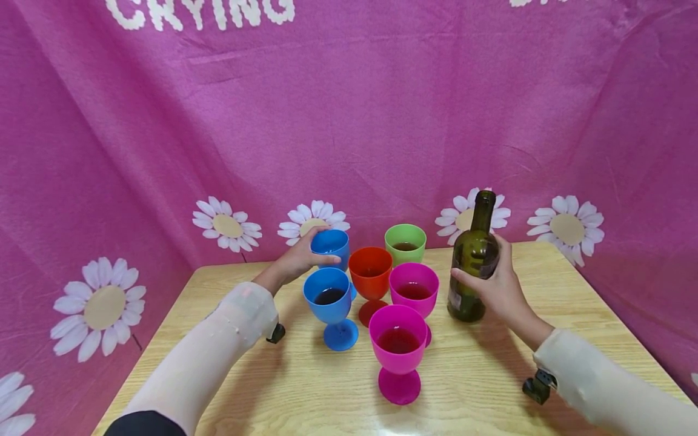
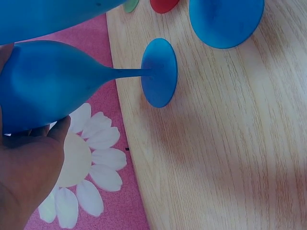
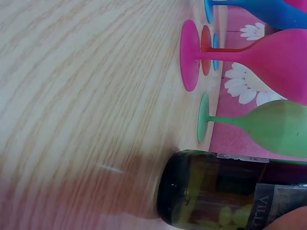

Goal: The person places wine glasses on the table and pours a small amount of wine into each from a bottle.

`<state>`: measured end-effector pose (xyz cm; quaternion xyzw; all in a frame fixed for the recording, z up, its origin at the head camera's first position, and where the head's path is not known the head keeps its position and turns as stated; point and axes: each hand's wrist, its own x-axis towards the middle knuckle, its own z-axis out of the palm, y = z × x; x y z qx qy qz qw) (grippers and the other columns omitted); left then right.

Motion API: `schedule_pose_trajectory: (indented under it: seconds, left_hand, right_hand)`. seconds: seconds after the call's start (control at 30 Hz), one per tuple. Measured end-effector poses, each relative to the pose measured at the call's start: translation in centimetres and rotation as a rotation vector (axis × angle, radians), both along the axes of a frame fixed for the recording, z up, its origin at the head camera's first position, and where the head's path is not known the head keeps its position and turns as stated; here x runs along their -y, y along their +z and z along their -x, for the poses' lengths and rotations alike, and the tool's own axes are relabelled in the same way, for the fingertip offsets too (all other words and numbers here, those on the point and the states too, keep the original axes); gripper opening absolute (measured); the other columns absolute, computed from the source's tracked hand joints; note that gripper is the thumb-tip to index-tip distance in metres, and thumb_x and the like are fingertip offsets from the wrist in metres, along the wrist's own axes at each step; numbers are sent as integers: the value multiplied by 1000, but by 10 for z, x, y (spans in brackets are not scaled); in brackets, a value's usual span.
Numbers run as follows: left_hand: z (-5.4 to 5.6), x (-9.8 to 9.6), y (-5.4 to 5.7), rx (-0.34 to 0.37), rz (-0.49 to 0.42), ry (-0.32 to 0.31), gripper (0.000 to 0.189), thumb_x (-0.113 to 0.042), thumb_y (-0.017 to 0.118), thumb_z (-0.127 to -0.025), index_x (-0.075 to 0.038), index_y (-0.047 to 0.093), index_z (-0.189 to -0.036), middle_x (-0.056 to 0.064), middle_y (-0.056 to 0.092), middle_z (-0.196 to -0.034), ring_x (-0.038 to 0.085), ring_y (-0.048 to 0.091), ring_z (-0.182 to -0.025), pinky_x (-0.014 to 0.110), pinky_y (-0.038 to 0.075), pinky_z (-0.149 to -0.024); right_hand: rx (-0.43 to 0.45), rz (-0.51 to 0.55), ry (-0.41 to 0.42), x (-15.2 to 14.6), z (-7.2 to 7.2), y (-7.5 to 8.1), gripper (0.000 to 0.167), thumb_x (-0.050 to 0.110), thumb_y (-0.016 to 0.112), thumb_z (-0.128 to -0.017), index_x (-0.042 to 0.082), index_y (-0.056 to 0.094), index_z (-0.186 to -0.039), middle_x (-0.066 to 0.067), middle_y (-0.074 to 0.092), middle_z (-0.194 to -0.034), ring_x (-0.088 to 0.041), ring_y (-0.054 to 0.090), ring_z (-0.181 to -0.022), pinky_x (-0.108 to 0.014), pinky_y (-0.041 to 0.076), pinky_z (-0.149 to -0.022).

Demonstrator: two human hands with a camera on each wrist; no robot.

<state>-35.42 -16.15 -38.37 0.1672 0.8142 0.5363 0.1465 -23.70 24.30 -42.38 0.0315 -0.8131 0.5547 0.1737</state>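
Observation:
My left hand [image 1: 300, 257] grips the bowl of the rear blue goblet [image 1: 330, 243], thumb in front and fingers behind. In the left wrist view the foot [image 2: 159, 73] of this goblet is over the wooden table near its far edge. No dark liquid shows inside it. My right hand [image 1: 500, 283] holds a dark green glass bottle [image 1: 472, 251] round its body, upright and uncorked. Its labelled lower end [image 3: 216, 187] is at or just above the table; I cannot tell which. Close to the left hand stands a front blue goblet [image 1: 329, 295] with dark liquid.
Between the hands stand a red goblet [image 1: 371, 272], a green goblet [image 1: 406, 242], a rear pink goblet [image 1: 413, 287] and a front pink goblet [image 1: 398, 345], each with dark or reddish liquid. A pink flowered cloth [image 1: 382, 121] hangs behind the wooden table [image 1: 327, 399].

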Motion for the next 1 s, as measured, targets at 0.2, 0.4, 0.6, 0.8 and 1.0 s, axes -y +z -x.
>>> schedule_pose_trajectory:
  seconds: [0.2,0.4,0.6,0.8,1.0]
  left_hand:
    - [0,1,0,1,-3,-1,86,-17,79,-90,-17,26,-159,18,41,-154,43,40,-141,62,43,-110]
    - [-2,0,1,1,8,9,90,-17,79,-90,-15,23,-161,18,40,-155,43,39,-142,62,44,-110]
    - [-2,-1,3,-16,34,11,92,-21,79,-90,-14,22,-162,18,40,-154,43,41,-141,59,47,-108]
    - [-1,-2,3,-11,46,6,93,-21,80,-89,-14,23,-161,18,40,-155,43,40,-141,60,46,-108]
    - [-4,-3,7,-32,79,2,91,-22,81,-88,-15,25,-160,18,43,-153,42,42,-140,59,47,-107]
  right_hand:
    - [0,-3,1,0,-1,-2,104,26,85,-87,23,11,-160,-27,48,-147,-44,48,-134,-65,33,-112]
    - [2,0,6,0,0,-5,104,29,84,-88,21,11,-160,-26,49,-145,-43,49,-133,-64,34,-112]
    - [25,-20,1,-1,-3,-5,106,32,84,-88,23,7,-161,-28,48,-145,-46,48,-133,-68,33,-112]
    - [38,-31,-1,-2,-4,-6,108,32,83,-88,24,4,-162,-29,48,-146,-47,47,-134,-69,33,-112]
    - [38,-45,-16,-1,-4,-6,108,32,84,-88,27,4,-162,-30,49,-145,-48,47,-134,-69,33,-112]
